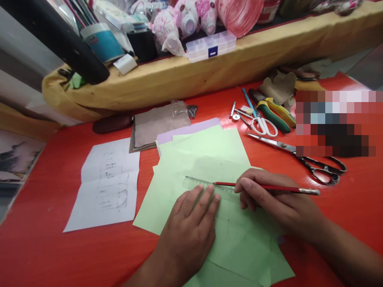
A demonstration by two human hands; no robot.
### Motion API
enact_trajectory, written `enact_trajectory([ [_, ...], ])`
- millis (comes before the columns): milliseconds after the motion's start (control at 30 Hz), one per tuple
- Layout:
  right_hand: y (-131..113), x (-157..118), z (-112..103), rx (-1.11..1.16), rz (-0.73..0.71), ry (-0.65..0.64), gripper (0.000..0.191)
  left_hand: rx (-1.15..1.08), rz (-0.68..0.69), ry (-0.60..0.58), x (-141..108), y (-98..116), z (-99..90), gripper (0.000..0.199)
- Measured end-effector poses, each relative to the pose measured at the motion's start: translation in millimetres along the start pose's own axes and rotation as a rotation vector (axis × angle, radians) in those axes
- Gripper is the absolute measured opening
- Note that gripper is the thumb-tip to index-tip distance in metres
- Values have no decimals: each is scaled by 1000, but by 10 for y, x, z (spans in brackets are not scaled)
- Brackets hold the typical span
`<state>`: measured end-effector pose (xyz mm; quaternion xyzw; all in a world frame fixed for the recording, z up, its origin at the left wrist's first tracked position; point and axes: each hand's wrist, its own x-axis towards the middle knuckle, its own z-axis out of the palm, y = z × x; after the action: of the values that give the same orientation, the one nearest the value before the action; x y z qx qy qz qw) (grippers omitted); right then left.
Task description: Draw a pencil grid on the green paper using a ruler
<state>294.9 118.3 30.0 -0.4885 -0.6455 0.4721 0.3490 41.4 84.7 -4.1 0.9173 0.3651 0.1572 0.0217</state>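
My left hand (191,231) lies flat with its fingers stretched over a clear ruler (193,183), pressing it onto light green paper (167,171). In my right hand (269,199) is a red pencil (278,188), pinched near its front. The pencil's tip meets the ruler's upper edge, where a dark line runs along it to the left. Faint pencil lines and small crosses mark the green sheet. To the left rests a folded white sheet (89,199) with a hand-drawn sketch.
Large scissors (275,144), white-handled scissors (263,126) and green-yellow pliers (272,109) lie at the right. Behind the green sheets are lilac paper (188,129), brown-grey sheets (155,123) and a dark case (112,123). A cloth-covered ledge (194,83) holds a clear plastic box (223,44).
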Motion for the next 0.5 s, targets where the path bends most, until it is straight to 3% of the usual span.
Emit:
enact_trajectory([
  [500,8,8,7,-2,3,4,31,4,3,9,8,-3,1,48],
])
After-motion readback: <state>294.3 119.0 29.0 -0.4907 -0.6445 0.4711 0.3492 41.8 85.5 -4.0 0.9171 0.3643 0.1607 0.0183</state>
